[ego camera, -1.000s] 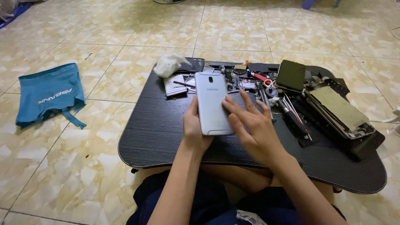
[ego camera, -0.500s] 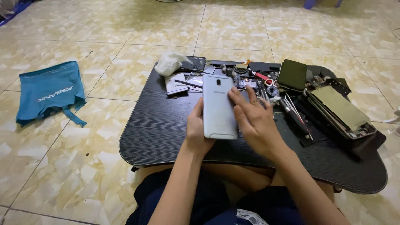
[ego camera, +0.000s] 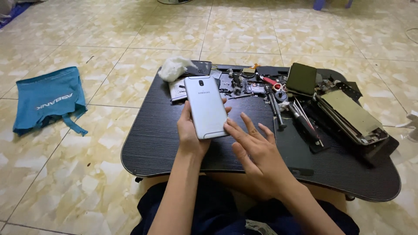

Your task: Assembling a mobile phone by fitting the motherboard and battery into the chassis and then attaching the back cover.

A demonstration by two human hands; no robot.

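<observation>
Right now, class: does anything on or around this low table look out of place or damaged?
Yes. An opened device lies on the table's right side with its insides bared, loose parts and tools scattered beside it. A blue cloth bag lies crumpled on the floor. The silver phone in the left hand looks whole.

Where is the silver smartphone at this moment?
In the head view, the silver smartphone sits back-up in the left hand, above the middle of the low black table. The right hand touches its lower right corner; a crumpled white tissue lies beyond.
</observation>
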